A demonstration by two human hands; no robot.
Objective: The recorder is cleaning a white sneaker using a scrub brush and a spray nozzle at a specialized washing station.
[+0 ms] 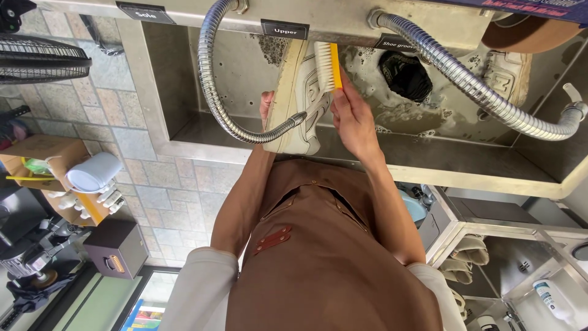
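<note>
Two hands are up at the sink: the left hand (266, 104) grips one white shoe (298, 98), and one yellow brush (327, 66) sits in the right hand's (350, 116) fingers. Two metal hoses (214, 92) curve nearby, one left of the fingers, one right (478, 92). Two more shoes lie beyond the right fingers, one white (508, 73), one black (405, 75).

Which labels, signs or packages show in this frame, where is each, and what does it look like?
Three small label plates: along the sink's front rim, black rectangles, pale lettering.
Cardboard box: left on the floor, brown, open.
Bottle: lower right shelf, white, blue label.
</note>
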